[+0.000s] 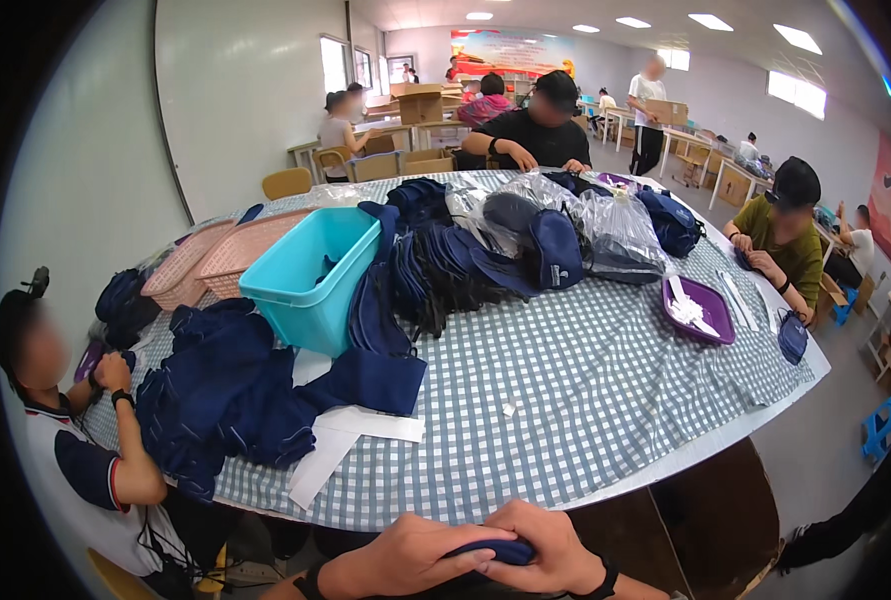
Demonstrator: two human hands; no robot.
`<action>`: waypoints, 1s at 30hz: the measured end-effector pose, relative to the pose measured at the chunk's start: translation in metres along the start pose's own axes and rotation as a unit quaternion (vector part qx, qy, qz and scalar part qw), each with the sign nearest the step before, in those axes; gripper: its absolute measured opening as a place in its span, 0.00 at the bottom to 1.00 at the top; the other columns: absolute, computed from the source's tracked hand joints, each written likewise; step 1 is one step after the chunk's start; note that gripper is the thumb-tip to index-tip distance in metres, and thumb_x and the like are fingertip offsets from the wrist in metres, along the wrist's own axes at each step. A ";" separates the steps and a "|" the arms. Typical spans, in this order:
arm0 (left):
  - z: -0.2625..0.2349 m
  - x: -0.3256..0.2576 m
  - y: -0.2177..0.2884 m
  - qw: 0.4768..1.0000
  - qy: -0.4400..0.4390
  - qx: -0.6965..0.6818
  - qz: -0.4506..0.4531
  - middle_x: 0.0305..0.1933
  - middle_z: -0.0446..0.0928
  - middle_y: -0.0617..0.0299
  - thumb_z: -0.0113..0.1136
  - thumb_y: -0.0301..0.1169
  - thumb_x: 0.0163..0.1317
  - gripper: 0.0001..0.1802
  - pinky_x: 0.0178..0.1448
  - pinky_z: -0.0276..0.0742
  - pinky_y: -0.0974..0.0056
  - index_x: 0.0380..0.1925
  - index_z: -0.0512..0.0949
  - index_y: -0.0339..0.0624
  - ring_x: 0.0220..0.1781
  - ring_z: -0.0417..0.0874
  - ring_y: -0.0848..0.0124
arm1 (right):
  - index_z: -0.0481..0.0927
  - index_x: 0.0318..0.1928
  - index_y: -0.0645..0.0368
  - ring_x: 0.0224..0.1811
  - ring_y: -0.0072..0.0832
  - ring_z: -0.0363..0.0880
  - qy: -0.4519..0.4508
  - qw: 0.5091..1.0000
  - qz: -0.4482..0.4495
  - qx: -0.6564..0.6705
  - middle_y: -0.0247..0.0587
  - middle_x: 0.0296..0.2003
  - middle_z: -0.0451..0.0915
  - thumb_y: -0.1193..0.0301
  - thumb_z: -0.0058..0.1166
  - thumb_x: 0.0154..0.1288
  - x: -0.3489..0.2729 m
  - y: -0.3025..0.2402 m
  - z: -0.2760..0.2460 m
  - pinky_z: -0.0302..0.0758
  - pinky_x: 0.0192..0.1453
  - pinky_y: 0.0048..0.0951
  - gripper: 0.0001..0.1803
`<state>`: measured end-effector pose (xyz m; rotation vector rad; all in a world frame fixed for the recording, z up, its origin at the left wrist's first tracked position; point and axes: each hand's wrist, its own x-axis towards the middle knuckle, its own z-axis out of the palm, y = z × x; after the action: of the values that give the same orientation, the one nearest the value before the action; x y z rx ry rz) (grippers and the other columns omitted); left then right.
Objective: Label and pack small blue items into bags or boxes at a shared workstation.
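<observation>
While both hands (485, 552) pinch navy fabric piece (497, 549), checked table (585, 390) beyond

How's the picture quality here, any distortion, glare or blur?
Head view: strong fisheye, the checked table edge bows and the corners go black; ceiling lights and windows blow out; clear bags glint; both hands sit cropped at the lower edge.

A turquoise bin (310, 275) and a purple tray (700, 310) sit on the checked tablecloth (585, 390), probably among caps (445, 265).
</observation>
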<state>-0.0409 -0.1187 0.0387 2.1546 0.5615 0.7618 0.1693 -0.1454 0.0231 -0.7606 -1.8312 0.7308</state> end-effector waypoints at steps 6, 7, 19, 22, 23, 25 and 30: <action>0.031 -0.013 -0.007 0.949 0.080 -0.271 -0.143 0.50 0.78 0.54 0.63 0.29 0.69 0.23 0.54 0.78 0.64 0.61 0.71 0.34 0.51 0.80 0.69 | 0.77 0.29 0.61 0.25 0.36 0.72 0.010 0.998 0.054 -0.013 0.47 0.25 0.73 0.69 0.68 0.60 -0.015 -0.001 -0.009 0.67 0.30 0.36 0.12; 0.037 -0.015 -0.011 0.914 0.111 -0.355 -0.162 0.50 0.77 0.56 0.62 0.30 0.69 0.21 0.54 0.77 0.65 0.58 0.72 0.33 0.50 0.79 0.71 | 0.76 0.28 0.61 0.25 0.34 0.72 0.012 0.997 0.081 0.006 0.47 0.24 0.72 0.68 0.66 0.62 -0.015 -0.002 -0.011 0.66 0.30 0.36 0.13; 0.050 0.020 -0.027 0.917 0.102 -0.369 -0.109 0.47 0.82 0.59 0.56 0.35 0.74 0.17 0.53 0.78 0.65 0.55 0.79 0.35 0.51 0.81 0.71 | 0.76 0.62 0.62 0.62 0.41 0.73 -0.115 0.948 0.097 0.281 0.50 0.59 0.74 0.64 0.61 0.69 0.002 0.029 -0.034 0.67 0.67 0.41 0.25; 0.070 -0.001 -0.063 0.913 0.052 -0.373 -0.157 0.52 0.81 0.57 0.57 0.45 0.74 0.24 0.54 0.80 0.62 0.58 0.78 0.37 0.53 0.82 0.68 | 0.82 0.54 0.63 0.63 0.44 0.73 -0.151 0.920 0.071 0.356 0.51 0.60 0.76 0.65 0.67 0.64 0.006 0.034 -0.036 0.66 0.68 0.45 0.21; 0.073 -0.003 -0.066 0.913 0.054 -0.373 -0.157 0.52 0.81 0.57 0.57 0.45 0.74 0.24 0.54 0.80 0.62 0.58 0.78 0.37 0.53 0.82 0.68 | 0.85 0.50 0.63 0.63 0.45 0.73 -0.182 0.918 0.032 0.351 0.51 0.59 0.78 0.66 0.68 0.63 0.007 0.035 -0.036 0.66 0.69 0.46 0.18; 0.076 -0.001 -0.068 0.889 0.018 -0.421 -0.178 0.53 0.81 0.55 0.57 0.45 0.74 0.23 0.53 0.81 0.63 0.58 0.78 0.38 0.53 0.83 0.67 | 0.88 0.42 0.64 0.62 0.45 0.75 -0.157 0.931 0.056 0.324 0.51 0.54 0.82 0.68 0.69 0.62 0.003 0.033 -0.032 0.68 0.68 0.48 0.13; 0.082 -0.007 -0.074 0.836 0.012 -0.521 -0.174 0.47 0.83 0.56 0.52 0.46 0.76 0.26 0.50 0.81 0.66 0.56 0.77 0.31 0.51 0.83 0.67 | 0.88 0.39 0.67 0.46 0.43 0.83 -0.012 0.945 0.098 0.312 0.50 0.41 0.86 0.73 0.70 0.60 -0.005 0.028 -0.020 0.77 0.58 0.46 0.10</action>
<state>-0.0011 -0.1209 -0.0648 0.9922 0.3850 0.6576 0.1947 -0.1289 0.0061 -0.5097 -1.4223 1.3702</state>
